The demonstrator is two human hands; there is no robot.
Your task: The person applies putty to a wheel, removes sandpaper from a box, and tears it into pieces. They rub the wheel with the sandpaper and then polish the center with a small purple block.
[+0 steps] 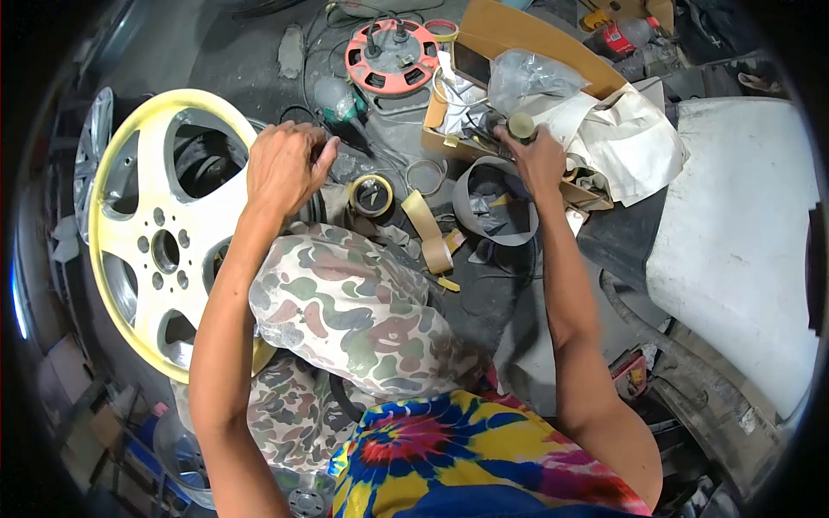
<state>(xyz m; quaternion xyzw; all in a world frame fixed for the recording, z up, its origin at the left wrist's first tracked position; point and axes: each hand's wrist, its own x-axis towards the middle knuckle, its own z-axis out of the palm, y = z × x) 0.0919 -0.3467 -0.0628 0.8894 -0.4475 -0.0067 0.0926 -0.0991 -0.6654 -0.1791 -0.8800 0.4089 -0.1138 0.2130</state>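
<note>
My left hand [285, 164] is beside the upper right edge of a pale yellow wheel rim [155, 194], its fingers curled down; whatever lies under them is hidden. On the right, my right hand [540, 162] grips a small round-ended tool [522, 127] with a pale greenish disc face, just in front of an open cardboard box [492, 33]. Below that hand stands a grey round container [471, 207] with scraps inside. My camouflage-covered knee [337, 298] is between the arms.
A red cable reel [393, 56] stands at the top, near a green-and-clear tool [337, 102]. Tape rolls [371, 195] and a tan paper roll [436, 255] lie mid-floor. Crumpled paper [635, 142] hangs from the box. A white panel [743, 233] fills the right side.
</note>
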